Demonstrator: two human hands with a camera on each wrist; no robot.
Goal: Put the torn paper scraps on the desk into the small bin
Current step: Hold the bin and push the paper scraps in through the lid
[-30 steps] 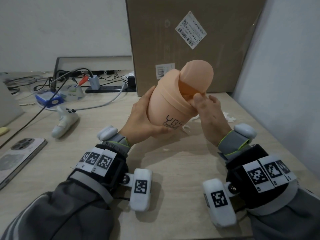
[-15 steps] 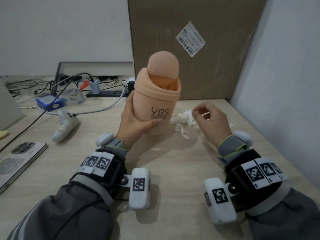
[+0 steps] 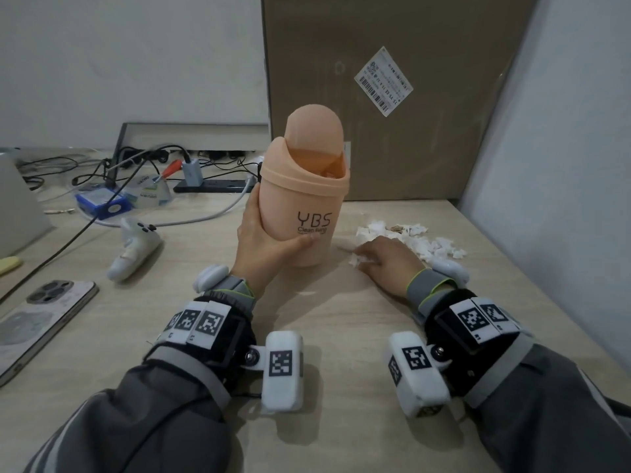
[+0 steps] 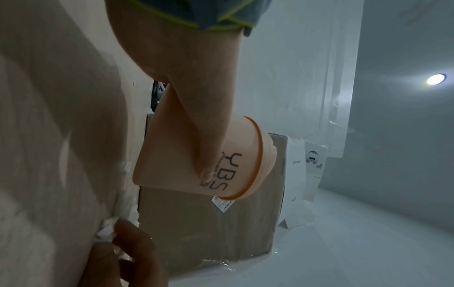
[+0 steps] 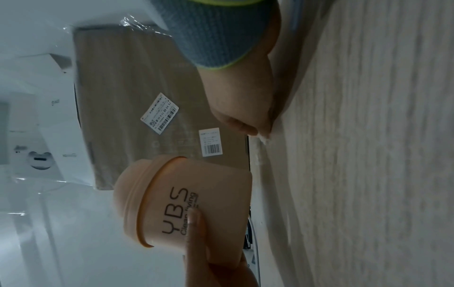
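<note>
Hands (image 3: 273, 240) between controller (image 3: 133, 249), box (image 3: 392, 97)

Head camera looks down over the desk (image 3: 307, 336); both wrist cameras sit low and close, sharing the bin (image 4: 172, 155).

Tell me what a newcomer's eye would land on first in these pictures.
First, the peach bin marked YBS, upright at mid-desk with the left hand gripping its side. Next, the white paper scraps heaped to its right, where the right hand rests on the nearest ones. Behind both looms a large cardboard box against the wall.
</note>
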